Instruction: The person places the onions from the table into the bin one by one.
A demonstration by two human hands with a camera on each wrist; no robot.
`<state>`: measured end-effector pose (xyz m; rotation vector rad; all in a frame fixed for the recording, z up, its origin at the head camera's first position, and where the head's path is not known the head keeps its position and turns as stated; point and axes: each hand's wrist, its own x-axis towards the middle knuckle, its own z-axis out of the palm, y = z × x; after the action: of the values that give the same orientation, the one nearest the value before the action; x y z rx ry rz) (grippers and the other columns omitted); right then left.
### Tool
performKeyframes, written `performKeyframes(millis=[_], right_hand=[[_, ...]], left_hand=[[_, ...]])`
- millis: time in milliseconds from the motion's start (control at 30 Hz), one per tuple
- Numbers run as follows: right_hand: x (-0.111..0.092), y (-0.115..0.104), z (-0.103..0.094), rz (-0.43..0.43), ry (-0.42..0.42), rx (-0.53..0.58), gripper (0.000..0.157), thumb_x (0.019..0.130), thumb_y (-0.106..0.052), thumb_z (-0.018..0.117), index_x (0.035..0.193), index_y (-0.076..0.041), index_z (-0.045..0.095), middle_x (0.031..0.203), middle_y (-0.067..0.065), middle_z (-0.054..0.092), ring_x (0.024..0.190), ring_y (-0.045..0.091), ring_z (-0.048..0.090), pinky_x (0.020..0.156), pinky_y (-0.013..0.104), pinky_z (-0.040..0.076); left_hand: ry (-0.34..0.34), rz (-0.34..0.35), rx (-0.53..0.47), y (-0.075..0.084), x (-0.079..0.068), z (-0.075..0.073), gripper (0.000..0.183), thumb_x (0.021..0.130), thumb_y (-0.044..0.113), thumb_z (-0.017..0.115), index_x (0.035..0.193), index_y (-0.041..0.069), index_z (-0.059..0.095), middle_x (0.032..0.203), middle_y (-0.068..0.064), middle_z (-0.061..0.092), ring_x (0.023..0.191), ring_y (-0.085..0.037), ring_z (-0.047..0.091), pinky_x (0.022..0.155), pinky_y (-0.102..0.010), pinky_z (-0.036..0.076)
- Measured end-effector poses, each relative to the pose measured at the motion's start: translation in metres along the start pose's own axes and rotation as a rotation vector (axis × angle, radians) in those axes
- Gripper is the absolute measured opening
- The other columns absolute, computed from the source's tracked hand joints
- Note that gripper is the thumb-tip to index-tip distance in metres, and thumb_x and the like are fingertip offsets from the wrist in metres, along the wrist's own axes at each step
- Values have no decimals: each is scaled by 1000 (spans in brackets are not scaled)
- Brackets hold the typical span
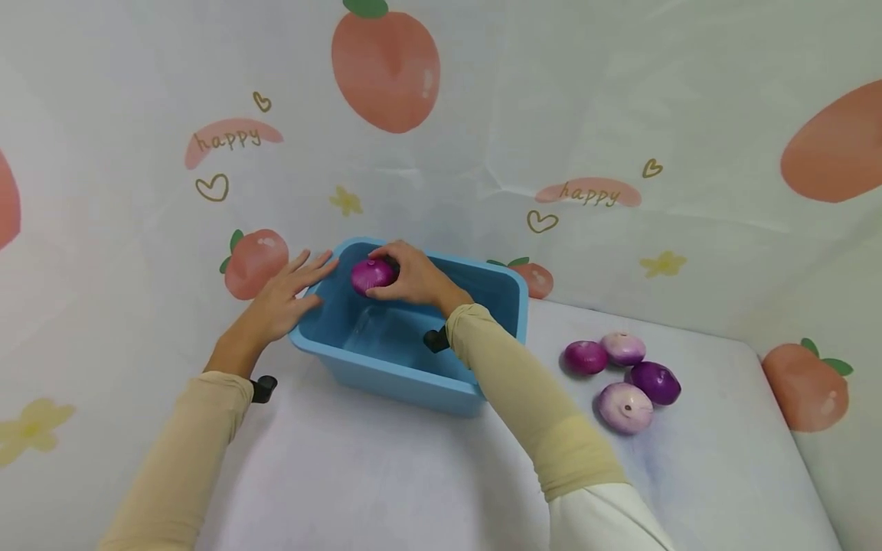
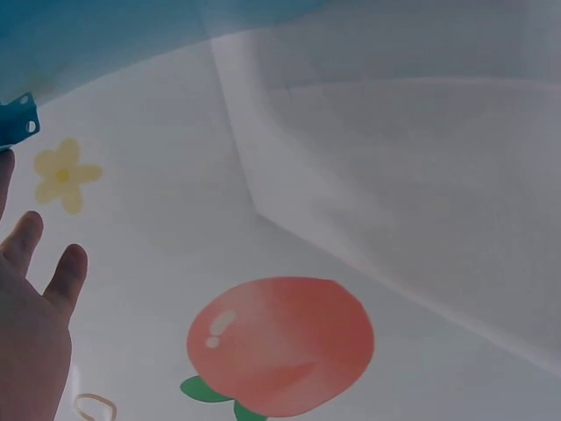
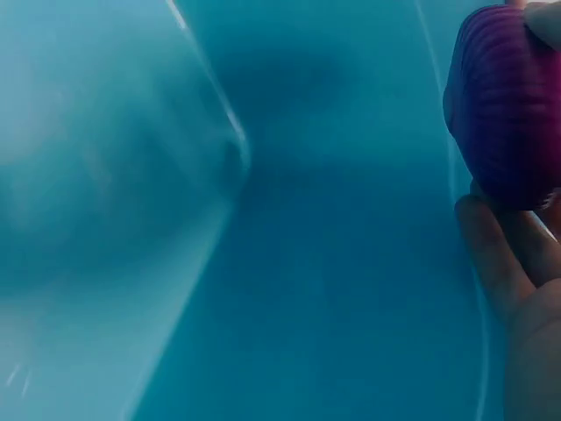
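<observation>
A purple onion (image 1: pixel 370 277) is gripped between the thumb and fingers of my right hand (image 1: pixel 413 277), inside the left part of a blue plastic bin (image 1: pixel 400 390). In the right wrist view the same onion (image 3: pixel 504 110) shows at the upper right, with fingertips against its underside and the bin's blue walls behind. My left hand (image 1: pixel 279 298) touches the bin's left rim with its fingers spread and fairly straight. The left wrist view shows part of that hand (image 2: pixel 35 324) at the left edge.
Right of the bin, several onions lie close together on the white table (image 1: pixel 427 474): a small purple one (image 1: pixel 586 357), a pale one (image 1: pixel 623 348), a dark purple one (image 1: pixel 654 383) and a whitish one (image 1: pixel 625 408). A fruit-printed curtain (image 1: pixel 455 153) rises behind the bin.
</observation>
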<state>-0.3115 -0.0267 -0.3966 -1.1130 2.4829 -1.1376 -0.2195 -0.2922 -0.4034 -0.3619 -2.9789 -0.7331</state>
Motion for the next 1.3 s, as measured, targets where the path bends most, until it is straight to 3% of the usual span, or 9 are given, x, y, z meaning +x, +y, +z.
performKeyframes(millis=[267, 500, 1000, 1300], right_hand=[[1, 9, 13, 73, -162, -96, 72, 82, -44, 83, 143, -18, 55, 139, 1, 58, 127, 17, 55, 98, 30, 58], [4, 10, 27, 72, -272, -187, 71, 86, -36, 81, 147, -13, 52, 143, 6, 57, 131, 21, 54, 106, 33, 54], [0, 13, 30, 76, -266, -214, 71, 88, -33, 80, 148, -11, 50, 149, 8, 54, 138, 24, 51, 111, 36, 51], [2, 12, 27, 122, -278, -187, 76, 89, -32, 79, 154, -14, 43, 159, 5, 45, 148, 23, 43, 125, 41, 36]], left_hand=[[-3, -11, -14, 0, -3, 1, 64, 99, 33, 46, 160, 36, 29, 171, 0, 25, 161, -38, 9, 115, -80, 22], [17, -2, -32, 0, -7, -2, 64, 98, 30, 46, 160, 35, 32, 170, 1, 27, 161, -37, 10, 118, -79, 17], [6, 7, -44, -3, -5, 4, 64, 99, 31, 45, 160, 36, 30, 171, 1, 26, 161, -38, 10, 115, -81, 20], [6, 14, -64, -2, -4, 1, 62, 99, 29, 45, 160, 34, 33, 170, 2, 27, 161, -38, 11, 118, -78, 17]])
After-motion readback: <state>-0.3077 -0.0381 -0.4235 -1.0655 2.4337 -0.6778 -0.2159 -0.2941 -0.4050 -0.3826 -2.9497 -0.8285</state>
